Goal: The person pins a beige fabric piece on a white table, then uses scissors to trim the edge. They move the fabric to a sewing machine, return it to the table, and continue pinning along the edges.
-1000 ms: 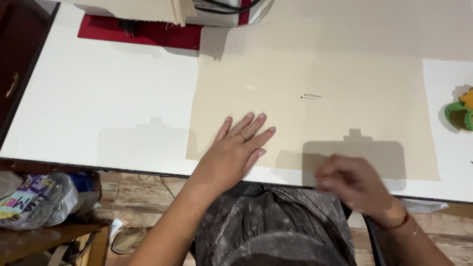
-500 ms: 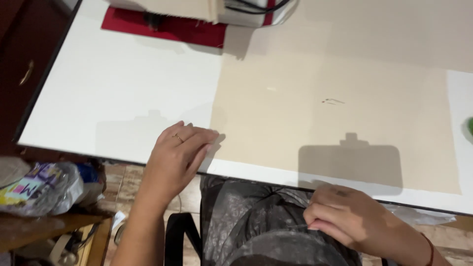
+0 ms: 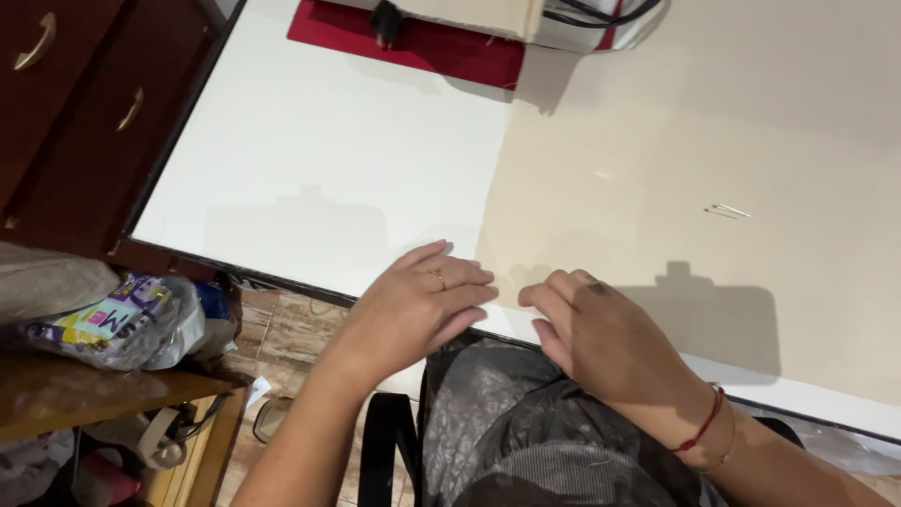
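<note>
Hands meet at the table's [image 3: 310, 188] near edge, fingertips almost touching, both loosely flat and holding nothing. Left hand [image 3: 418, 305] (ring on one finger) rests at the beige cloth's [image 3: 713, 122] corner; right hand [image 3: 601, 338] lies on its edge. Pins [image 3: 727, 210] sit at 2 o'clock, well apart. Red mat [image 3: 422, 42] lies at 12.

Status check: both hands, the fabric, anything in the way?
Left hand flat, open, at beige fabric's near-left corner. Right hand open, fingers on the same near edge. Pins lie loose on fabric, away from hands.
</note>
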